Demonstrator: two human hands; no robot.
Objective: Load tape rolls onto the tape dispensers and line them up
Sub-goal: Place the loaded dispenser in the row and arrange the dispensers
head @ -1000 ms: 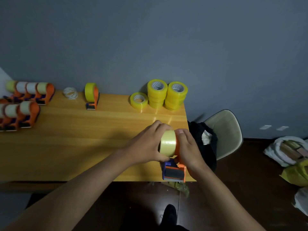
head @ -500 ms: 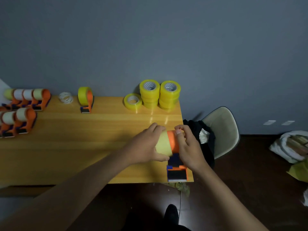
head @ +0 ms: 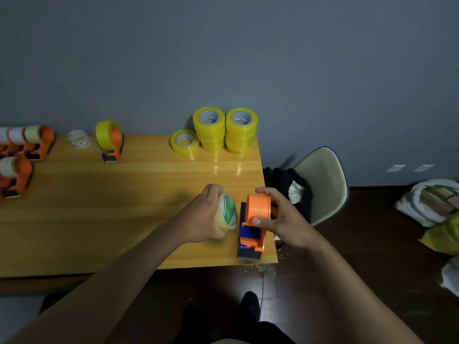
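The left hand (head: 201,219) curls round a pale yellow tape roll with a green-printed core (head: 226,214), its far side hidden by the fingers; the right hand (head: 280,217) grips the orange and blue plastic tape dispenser (head: 255,219) at the wooden table's (head: 99,207) right corner, just beside the roll; further loaded dispensers (head: 15,155) are cut off at the left edge.

Both forearms bare to frame edge, no sleeves visible. Left hand (head: 203,217) & right hand (head: 280,219): no gloves, rings or watch. Short nails. Dark clothing at bottom edge; dark shoe (head: 249,305) on floor below.
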